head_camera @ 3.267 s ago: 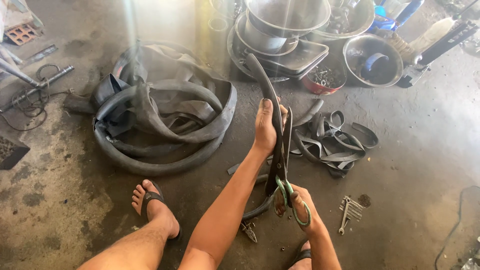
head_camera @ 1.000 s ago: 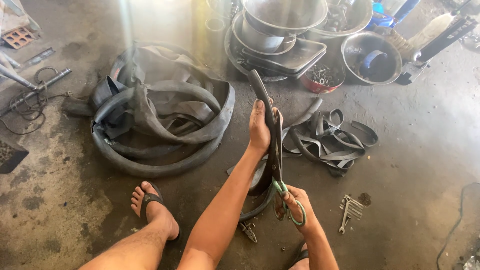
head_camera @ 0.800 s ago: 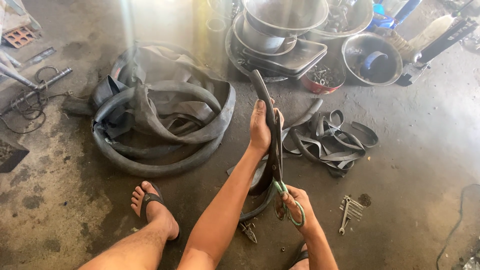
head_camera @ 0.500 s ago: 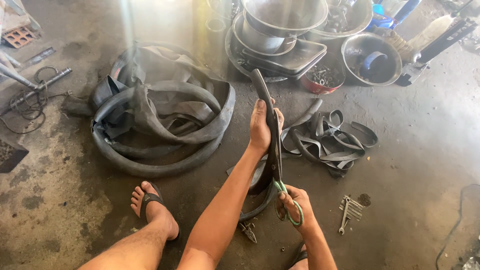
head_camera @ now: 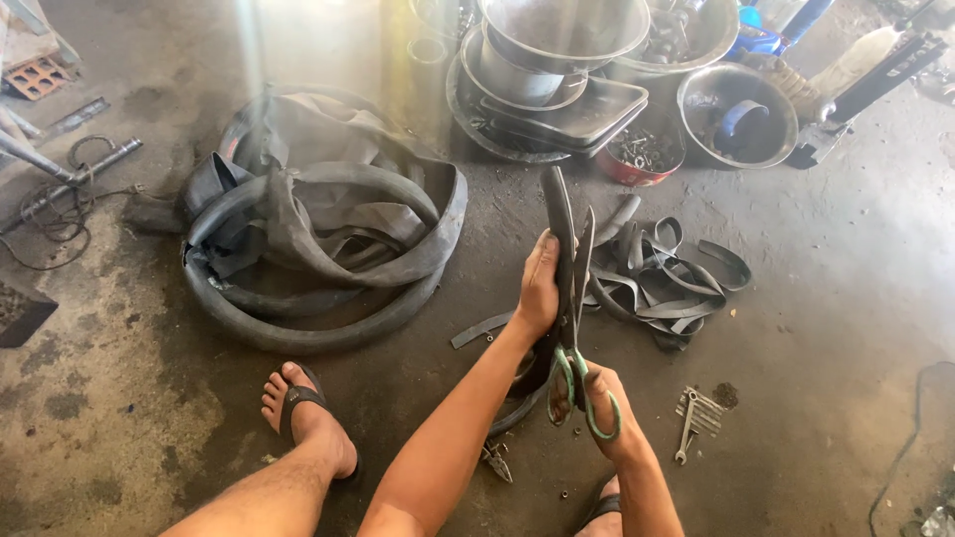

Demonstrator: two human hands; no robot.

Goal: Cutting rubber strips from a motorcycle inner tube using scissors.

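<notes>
Left hand point(head_camera: 538, 288) clamped on upright black rubber strip point(head_camera: 559, 214), taut for cutting; right hand point(head_camera: 597, 393) closed through green-handled scissors point(head_camera: 577, 368), blades parted around strip

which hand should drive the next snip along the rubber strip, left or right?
Right. The right hand already has its fingers through the green scissor handles, blades along the rubber strip. The left hand grips the strip upright, so it likely suits steadying.

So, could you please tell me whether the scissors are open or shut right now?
Open: the scissors show blades parted in a narrow V around the rubber strip, right hand in the green handles.
</notes>
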